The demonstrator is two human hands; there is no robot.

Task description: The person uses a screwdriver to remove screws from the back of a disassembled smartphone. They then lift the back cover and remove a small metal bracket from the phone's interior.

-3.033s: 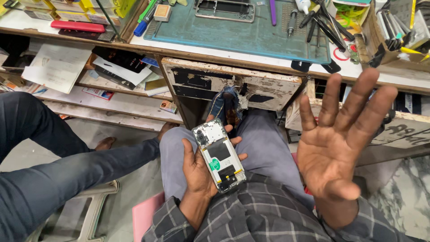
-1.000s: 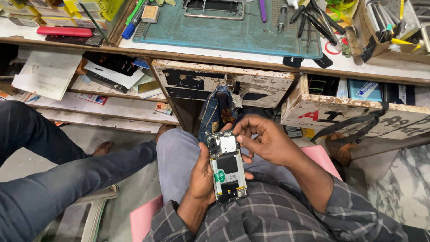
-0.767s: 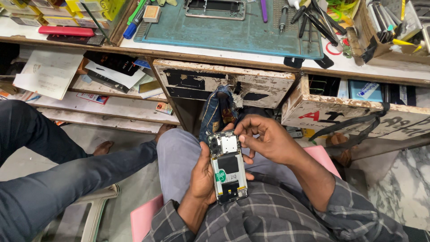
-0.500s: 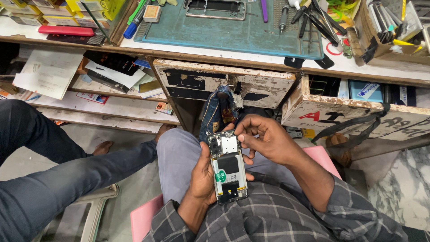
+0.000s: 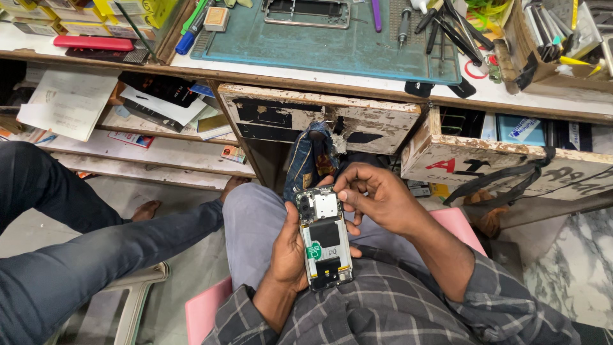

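My left hand (image 5: 288,252) cradles an opened phone (image 5: 324,237) over my lap, its back cover off and the inner boards and a green sticker showing. My right hand (image 5: 377,198) is bent over the phone's top end, with thumb and fingertips pinched at the upper right corner beside the silver shield plate. I cannot tell whether a small part sits between those fingertips.
A teal work mat (image 5: 332,38) with a phone frame (image 5: 308,13) and several tools lies on the bench ahead. A worn drawer (image 5: 319,118) and an open drawer (image 5: 504,153) face me. Another person's legs in dark trousers (image 5: 76,255) stretch in from the left.
Three seconds ago my right hand was spread open to the right; it has since come onto the phone's top end. Over the last second it has barely moved.
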